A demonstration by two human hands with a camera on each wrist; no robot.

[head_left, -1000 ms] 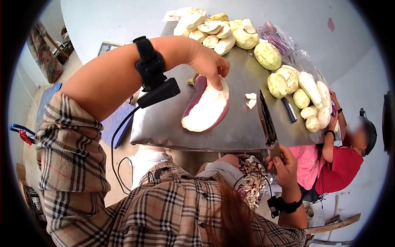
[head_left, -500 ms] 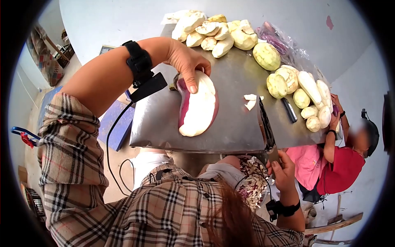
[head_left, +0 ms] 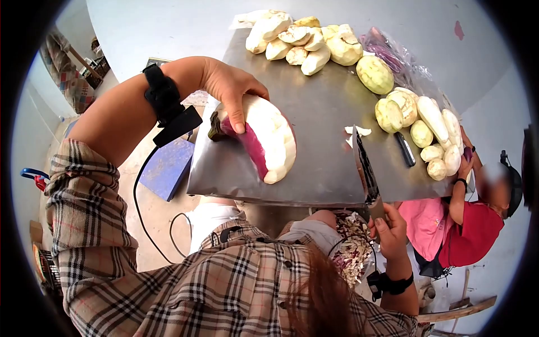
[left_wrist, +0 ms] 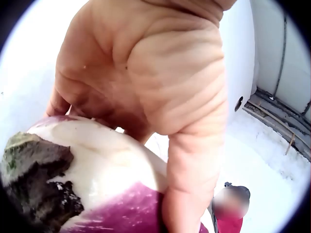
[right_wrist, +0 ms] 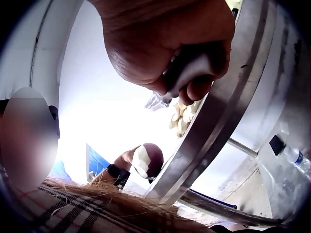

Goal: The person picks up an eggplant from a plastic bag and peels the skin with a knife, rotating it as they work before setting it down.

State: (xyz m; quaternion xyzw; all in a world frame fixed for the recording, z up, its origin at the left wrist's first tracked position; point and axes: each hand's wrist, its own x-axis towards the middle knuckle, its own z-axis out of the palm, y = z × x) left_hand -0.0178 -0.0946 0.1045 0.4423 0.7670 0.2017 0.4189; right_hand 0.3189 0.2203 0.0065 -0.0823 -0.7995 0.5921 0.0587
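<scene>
My left hand (head_left: 230, 87) grips a large, partly peeled eggplant (head_left: 278, 140) by its stem end, thumb on the near side. Pale flesh covers most of it in the head view, with a purple strip of skin below the thumb. Its dark stem cap (left_wrist: 39, 179) shows up close in the left wrist view, where the far fingers are partly hidden behind the eggplant. At the table's front edge my right hand (head_left: 390, 227) holds a long dark-bladed knife (head_left: 366, 168) by the handle, blade pointing away from me over the metal table (head_left: 320, 112).
Peeled eggplants (head_left: 314, 45) lie heaped along the far edge, more (head_left: 432, 121) at the right. A black-handled tool (head_left: 404, 149) and white scraps (head_left: 358, 131) lie nearer. Below the table is a container of peelings (head_left: 353, 255). Another person (head_left: 477, 230) sits at the right.
My left hand has shifted left along with the eggplant, which now leans with its stem end to the left and a broader purple strip in view. The right hand still holds the knife in nearly the same place.
</scene>
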